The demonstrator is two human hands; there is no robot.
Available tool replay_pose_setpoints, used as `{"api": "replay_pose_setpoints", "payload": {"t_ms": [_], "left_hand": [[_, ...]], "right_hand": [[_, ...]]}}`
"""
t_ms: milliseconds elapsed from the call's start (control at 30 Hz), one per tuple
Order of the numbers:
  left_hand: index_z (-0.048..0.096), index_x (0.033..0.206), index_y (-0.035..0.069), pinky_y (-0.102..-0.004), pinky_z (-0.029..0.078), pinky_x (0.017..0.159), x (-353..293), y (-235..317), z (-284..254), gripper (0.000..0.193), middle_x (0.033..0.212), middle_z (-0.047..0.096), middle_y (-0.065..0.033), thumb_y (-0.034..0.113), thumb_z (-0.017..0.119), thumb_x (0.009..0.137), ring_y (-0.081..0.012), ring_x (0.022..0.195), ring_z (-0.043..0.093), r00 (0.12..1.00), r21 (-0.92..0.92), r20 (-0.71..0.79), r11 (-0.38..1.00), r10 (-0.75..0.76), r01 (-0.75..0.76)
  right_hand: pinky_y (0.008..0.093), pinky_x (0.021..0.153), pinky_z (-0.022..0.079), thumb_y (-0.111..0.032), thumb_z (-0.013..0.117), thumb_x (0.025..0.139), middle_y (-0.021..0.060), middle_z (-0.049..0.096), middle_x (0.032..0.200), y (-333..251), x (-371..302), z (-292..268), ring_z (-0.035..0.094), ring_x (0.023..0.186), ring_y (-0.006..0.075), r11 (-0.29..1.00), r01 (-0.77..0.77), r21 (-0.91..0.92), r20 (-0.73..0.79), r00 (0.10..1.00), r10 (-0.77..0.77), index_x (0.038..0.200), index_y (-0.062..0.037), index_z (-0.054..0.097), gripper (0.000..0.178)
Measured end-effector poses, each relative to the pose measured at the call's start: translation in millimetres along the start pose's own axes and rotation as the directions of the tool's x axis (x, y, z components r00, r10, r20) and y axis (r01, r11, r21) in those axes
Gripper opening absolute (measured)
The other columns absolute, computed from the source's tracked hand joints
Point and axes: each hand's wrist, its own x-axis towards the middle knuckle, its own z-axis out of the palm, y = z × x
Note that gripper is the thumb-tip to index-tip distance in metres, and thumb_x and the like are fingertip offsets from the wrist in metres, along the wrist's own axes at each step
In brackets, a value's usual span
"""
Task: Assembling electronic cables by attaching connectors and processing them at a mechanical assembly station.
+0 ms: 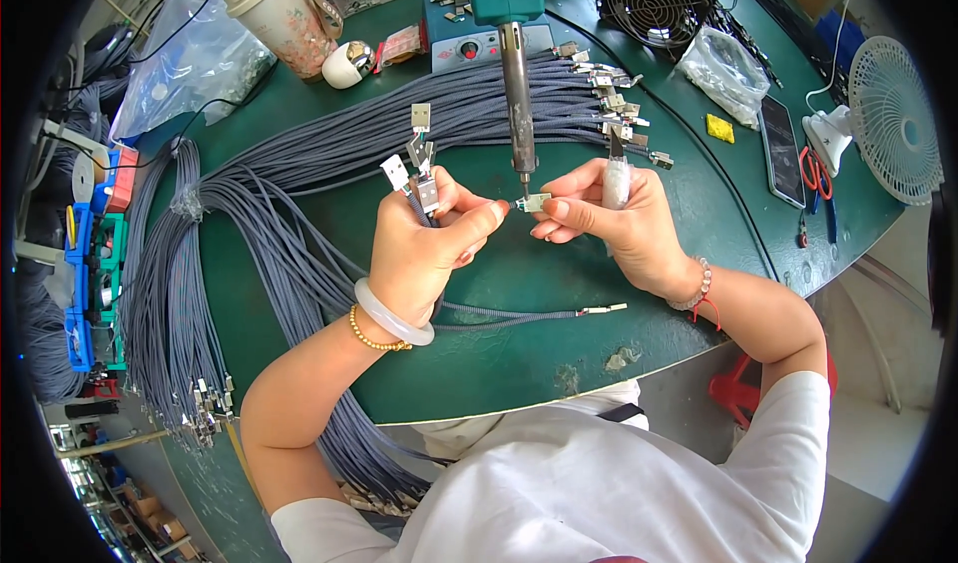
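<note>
My left hand [429, 234] is closed around several grey cables whose metal USB plugs [420, 117] stick up above its fist. Its thumb and forefinger pinch one cable end. Between the fingertips of my right hand [624, 219] sits a metal USB plug [537, 203], joined to that cable end by thin wires. A small knife [616, 182] with a white wrapped handle is also tucked in my right hand, blade pointing away. The tip of an upright soldering iron [519, 94] hangs just above the plug; whether they touch, I cannot tell.
Bundled grey cables [329, 129] cross the green table [499, 363] behind and left of my hands. A single cable end [604, 309] lies nearer me. To the right are a phone [781, 149], red-handled scissors [815, 172] and a white fan [893, 119]. A cup [284, 24] stands far left.
</note>
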Motion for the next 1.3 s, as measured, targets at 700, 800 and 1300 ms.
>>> {"api": "replay_pose_setpoints", "payload": {"t_ms": [700,800,1300], "left_hand": [[0.033,0.065,0.011,-0.0171,0.033,0.041,-10.3,1.4,0.2,0.034,0.071,0.061,-0.0101,-0.001,0.064,0.074,-0.0051,0.052,0.047,1.0,-0.007,-0.024,1.0,0.008,-0.008],[0.034,0.065,0.01,-0.0195,0.038,0.045,-7.8,1.0,-2.9,0.032,0.075,0.06,-0.0119,-0.001,0.062,0.075,-0.0083,0.055,0.051,1.0,-0.049,0.027,0.999,-0.011,0.012],[0.04,0.066,0.008,-0.027,0.049,0.065,27.1,-26.9,-1.2,0.023,0.085,0.059,-0.016,0.0,0.058,0.079,-0.0201,0.074,0.061,0.983,-0.091,-0.031,0.98,-0.178,0.175]], "right_hand": [[0.0249,0.065,0.053,-0.002,0.061,0.079,0.0117,0.062,0.081,-3.6,-6.9,9.4,0.064,0.072,0.0192,1.0,-0.02,0.002,-0.01,1.0,0.02,0.086,0.0033,0.059,0.01],[0.0247,0.065,0.053,-0.001,0.061,0.079,0.012,0.062,0.082,-1.8,-4.6,7.6,0.064,0.073,0.019,1.0,-0.004,-0.004,-0.014,1.0,0.004,0.087,0.0034,0.059,0.01],[0.0225,0.046,0.043,-0.023,0.044,0.092,0.0061,0.057,0.067,-3.2,5.5,-20.7,0.054,0.054,0.008,0.942,-0.2,-0.269,-0.078,0.98,0.185,0.086,0.0024,0.055,0.029]]}}
